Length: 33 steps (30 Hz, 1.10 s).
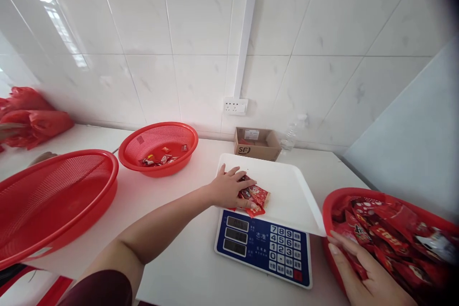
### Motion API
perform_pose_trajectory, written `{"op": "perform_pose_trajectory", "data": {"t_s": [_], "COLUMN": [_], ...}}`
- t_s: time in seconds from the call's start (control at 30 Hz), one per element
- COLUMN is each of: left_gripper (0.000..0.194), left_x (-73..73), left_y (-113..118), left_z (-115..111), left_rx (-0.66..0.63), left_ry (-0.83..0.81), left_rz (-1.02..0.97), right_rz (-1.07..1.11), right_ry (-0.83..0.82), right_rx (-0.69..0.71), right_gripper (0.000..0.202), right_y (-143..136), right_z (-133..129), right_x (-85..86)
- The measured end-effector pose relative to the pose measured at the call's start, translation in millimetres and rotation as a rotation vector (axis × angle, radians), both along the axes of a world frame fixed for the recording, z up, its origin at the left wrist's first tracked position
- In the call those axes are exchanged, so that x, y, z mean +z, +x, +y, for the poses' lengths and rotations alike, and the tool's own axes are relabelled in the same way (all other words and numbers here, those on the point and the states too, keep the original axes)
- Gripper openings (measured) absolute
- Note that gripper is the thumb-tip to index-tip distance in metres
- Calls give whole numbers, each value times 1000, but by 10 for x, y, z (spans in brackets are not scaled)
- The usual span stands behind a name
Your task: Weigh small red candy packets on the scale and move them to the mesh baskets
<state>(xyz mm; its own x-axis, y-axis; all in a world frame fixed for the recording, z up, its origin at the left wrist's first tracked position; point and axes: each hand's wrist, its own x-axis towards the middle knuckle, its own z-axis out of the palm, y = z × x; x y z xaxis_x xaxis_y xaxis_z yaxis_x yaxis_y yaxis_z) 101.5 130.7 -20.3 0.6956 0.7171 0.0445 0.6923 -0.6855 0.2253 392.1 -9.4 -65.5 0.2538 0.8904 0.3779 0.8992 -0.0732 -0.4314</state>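
Note:
My left hand (229, 189) lies with fingers spread over small red snack packets (258, 197) on the white tray of a digital scale (287, 186). Part of the packets is hidden beneath the palm. In front of the tray is the scale's blue keypad panel (263, 248), its displays too dim to read. My right hand (366, 272) reaches over the near rim of a red basket (328, 201) heaped with red wrapped snacks (387, 239). Its fingers are stretched out, with the tips close to the tray's right corner.
A red basket (161, 172) with a few small packets stands behind my left arm, and a larger red basket (107, 201) is at left. Behind the scale sit a cardboard box (256, 150) and a clear bottle (292, 134). Another person's hand (12, 130) is by red bags (43, 122).

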Motion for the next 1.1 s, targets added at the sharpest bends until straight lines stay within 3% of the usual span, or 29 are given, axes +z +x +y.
{"op": "perform_pose_trajectory", "data": {"t_s": [0.23,0.57,0.73,0.83,0.97,1.1], "left_gripper": [58,68,62,59,59,46], "left_x": [11,-1,-19,50,211,276], "left_y": [-29,114,156,115,-144,-776], "left_z": [-11,-66,-48,-48,-107,-253], "left_rx": [-4,-61,-95,-96,19,294], "left_ry": [6,45,31,3,80,243], "left_rz": [-32,-35,-24,-40,-162,-261], "right_rz": [-17,-7,1,-14,-29,-14], "right_ry": [-23,15,-57,-34,-25,21], "right_rx": [1,-3,-26,-25,-15,-32], "right_gripper": [46,46,47,47,45,44], "right_y": [-4,-41,-35,-13,13,22], "right_z": [-11,-7,4,-3,-28,-42], "right_x": [25,57,68,43,-15,-88]}}
